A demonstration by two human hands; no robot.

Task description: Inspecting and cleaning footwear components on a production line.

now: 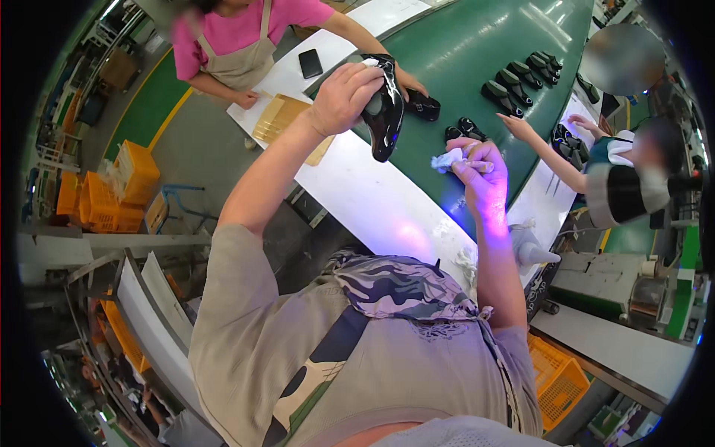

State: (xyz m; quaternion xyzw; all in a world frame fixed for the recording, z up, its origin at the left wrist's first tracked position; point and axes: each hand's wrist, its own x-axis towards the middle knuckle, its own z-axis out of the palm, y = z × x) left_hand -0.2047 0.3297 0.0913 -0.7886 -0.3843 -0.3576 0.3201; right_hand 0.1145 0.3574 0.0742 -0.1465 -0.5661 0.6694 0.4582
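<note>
My left hand [346, 97] is closed round a glossy black shoe [387, 123], holding it up over the edge of the green belt with its narrow end pointing down. Opposite it, to the right, my right hand [482, 175] pinches a small crumpled white cloth [446, 160]. The cloth is apart from the shoe. Violet-blue light falls on my right wrist. Just beyond this hand a pair of black shoes [466, 128] rests on the belt, partly hidden by my fingers.
Rows of black shoes [514, 82] lie on the green conveyor belt [447, 45]. A white ledge [372, 201] runs before me, with a phone [310, 63], a brown sheet [283, 119] and a pointed-nozzle bottle [532, 249]. Co-workers reach in from far left and right. Orange crates [112, 201] stand left.
</note>
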